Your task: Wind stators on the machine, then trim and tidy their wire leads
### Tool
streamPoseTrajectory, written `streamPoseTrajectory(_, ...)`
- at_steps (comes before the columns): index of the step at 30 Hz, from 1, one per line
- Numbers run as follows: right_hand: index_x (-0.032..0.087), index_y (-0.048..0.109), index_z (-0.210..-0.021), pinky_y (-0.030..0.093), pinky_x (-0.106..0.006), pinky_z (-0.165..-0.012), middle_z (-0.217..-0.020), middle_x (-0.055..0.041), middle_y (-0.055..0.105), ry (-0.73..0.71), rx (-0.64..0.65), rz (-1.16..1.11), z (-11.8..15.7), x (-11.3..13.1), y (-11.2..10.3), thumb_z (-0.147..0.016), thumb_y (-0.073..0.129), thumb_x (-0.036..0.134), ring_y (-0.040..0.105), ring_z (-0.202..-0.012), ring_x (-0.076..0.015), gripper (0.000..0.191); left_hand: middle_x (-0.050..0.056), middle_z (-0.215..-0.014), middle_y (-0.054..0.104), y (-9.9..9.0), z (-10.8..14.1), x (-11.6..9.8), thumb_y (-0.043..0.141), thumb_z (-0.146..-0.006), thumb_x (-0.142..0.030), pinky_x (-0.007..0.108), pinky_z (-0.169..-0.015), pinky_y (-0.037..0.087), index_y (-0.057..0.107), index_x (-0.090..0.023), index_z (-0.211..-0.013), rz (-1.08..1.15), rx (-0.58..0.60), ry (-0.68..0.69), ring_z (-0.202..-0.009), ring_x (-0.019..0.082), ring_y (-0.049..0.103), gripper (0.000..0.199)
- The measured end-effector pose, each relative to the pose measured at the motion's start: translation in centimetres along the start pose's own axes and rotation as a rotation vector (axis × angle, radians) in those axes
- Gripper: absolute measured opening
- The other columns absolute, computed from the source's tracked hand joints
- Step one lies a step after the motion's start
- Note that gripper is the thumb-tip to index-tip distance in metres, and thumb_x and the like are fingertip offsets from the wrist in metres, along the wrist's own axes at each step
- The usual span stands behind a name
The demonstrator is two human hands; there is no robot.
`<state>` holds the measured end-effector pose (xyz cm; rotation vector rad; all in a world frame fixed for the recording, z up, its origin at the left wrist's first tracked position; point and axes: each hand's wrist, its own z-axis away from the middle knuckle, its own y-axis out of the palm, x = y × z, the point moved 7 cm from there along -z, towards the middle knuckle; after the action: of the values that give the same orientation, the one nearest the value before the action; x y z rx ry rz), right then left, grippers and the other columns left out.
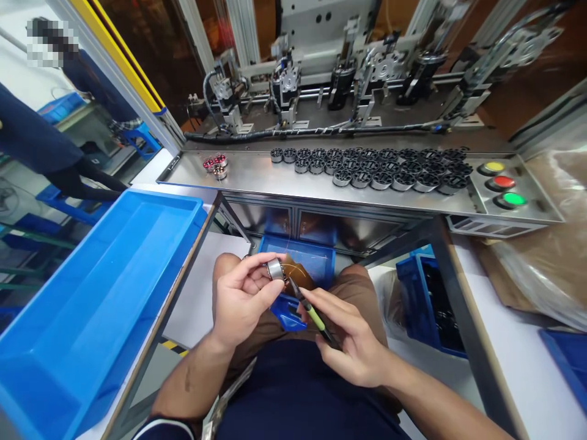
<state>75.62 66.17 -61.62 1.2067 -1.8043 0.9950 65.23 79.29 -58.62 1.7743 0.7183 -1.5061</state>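
Observation:
My left hand point(243, 299) pinches a small round motor stator point(275, 269) with a silvery metal rim, held above my lap. A thin copper-coloured wire point(296, 266) curves out from its right side. In my right hand point(353, 336) is a pair of cutting pliers point(314, 316) with green and black handles. The pliers' tip meets the stator's right edge, near the wire. Whether the jaws are closed on the wire is too small to tell. Below both hands lies a blue plastic piece point(288, 315), partly hidden.
On the steel ledge point(247, 177) stand several rows of black-topped stators point(380, 165) and a few red-and-copper ones point(220, 172). Yellow, red and green buttons point(511, 200) sit at right. A blue tray point(105, 293) rests at left; a blue bin point(328, 247) is under the ledge. People stand far left.

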Motion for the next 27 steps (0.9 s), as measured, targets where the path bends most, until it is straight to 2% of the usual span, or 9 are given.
streamPoseTrajectory(6,0.023,0.046,-0.146,0.057,-0.034,-0.074,-0.099,-0.0086,0.064,0.031,-0.021,0.002,-0.2,-0.8,-1.4,-0.078,0.049,0.002,0.063,-0.085,-0.0193,0.072,0.007,-0.108,0.079,1.1,-1.2,1.0,0.081,-0.075,-0.019,0.023,-0.075,0.063,0.076,-0.024,-0.107,-0.011,0.008,-0.016,-0.093,0.019,0.076,0.033)
streamPoseTrajectory(12,0.024,0.046,-0.145,0.056,-0.033,-0.073,-0.100,-0.0077,0.064,0.061,-0.055,-0.012,-1.6,-2.3,-3.9,-0.076,0.050,0.002,0.062,-0.083,-0.0185,0.073,0.007,-0.107,0.079,2.9,-4.3,2.4,0.080,-0.077,-0.018,0.021,-0.075,0.063,0.076,-0.024,-0.108,0.006,0.054,-0.076,-0.091,0.017,0.075,0.032)
streamPoseTrajectory(18,0.025,0.044,-0.147,0.057,-0.032,-0.069,-0.099,-0.0080,0.062,0.089,-0.048,0.012,-3.2,-3.1,-5.4,-0.079,0.050,0.003,0.062,-0.081,-0.0184,0.071,0.010,-0.106,0.079,3.8,-6.7,2.4,0.082,-0.074,-0.021,0.022,-0.070,0.063,0.076,-0.021,-0.104,0.032,0.033,-0.098,-0.086,0.018,0.075,0.030)
streamPoseTrajectory(22,0.024,0.044,-0.147,0.057,-0.031,-0.069,-0.101,-0.0087,0.063,0.051,-0.039,0.049,-3.1,-2.5,-5.9,-0.081,0.050,0.004,0.062,-0.082,-0.0182,0.069,0.009,-0.105,0.079,4.2,-6.3,2.0,0.081,-0.074,-0.020,0.023,-0.072,0.064,0.076,-0.021,-0.104,0.038,0.017,-0.100,-0.086,0.017,0.075,0.030)
streamPoseTrajectory(27,0.023,0.045,-0.147,0.056,-0.030,-0.068,-0.092,-0.0067,0.064,0.030,-0.052,0.084,-1.4,-1.7,-5.5,-0.085,0.050,0.006,0.062,-0.077,-0.0172,0.065,0.007,-0.105,0.079,4.4,-4.1,1.8,0.081,-0.075,-0.017,0.020,-0.071,0.063,0.076,-0.023,-0.105,0.040,0.007,-0.083,-0.086,0.016,0.075,0.031)
